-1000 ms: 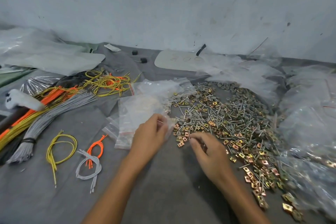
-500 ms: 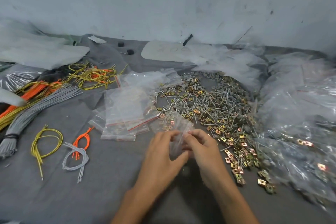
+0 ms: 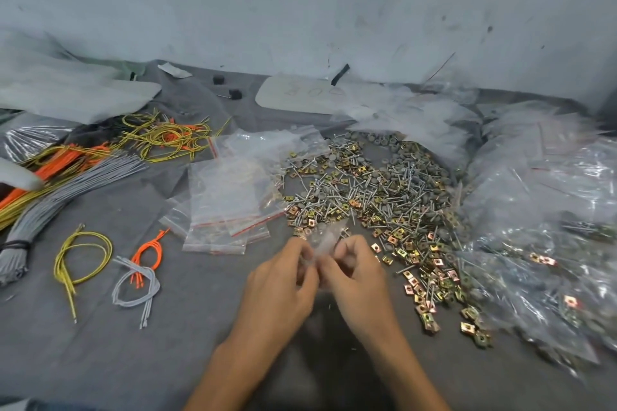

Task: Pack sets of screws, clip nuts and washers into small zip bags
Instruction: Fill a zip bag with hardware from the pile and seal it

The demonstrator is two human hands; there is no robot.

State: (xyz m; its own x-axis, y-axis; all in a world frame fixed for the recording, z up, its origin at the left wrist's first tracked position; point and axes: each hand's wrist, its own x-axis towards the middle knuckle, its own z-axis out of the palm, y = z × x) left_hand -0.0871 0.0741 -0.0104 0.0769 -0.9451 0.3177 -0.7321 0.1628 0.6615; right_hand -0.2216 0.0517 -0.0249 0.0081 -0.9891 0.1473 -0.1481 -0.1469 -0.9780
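A small clear zip bag [image 3: 325, 238] is pinched between my left hand [image 3: 282, 287] and my right hand [image 3: 359, 280], just in front of the hardware heap; the bag is blurred and its contents cannot be made out. The heap of silver screws [image 3: 367, 197], gold clip nuts [image 3: 430, 277] and grey washers [image 3: 407, 160] spreads over the grey cloth behind and to the right of my hands. A stack of empty zip bags with red strips [image 3: 230, 203] lies to the left of the heap.
Filled clear bags [image 3: 541, 227] pile up along the right. Bundles of grey [image 3: 50, 203], orange and yellow ties [image 3: 163, 137] lie at the left, with small loose loops [image 3: 135, 280] nearer me. A wall stands behind.
My left hand lifted a bag off the stack and brought it toward me; my right hand left the heap and joined it. Both hands now pinch the bag closer together.
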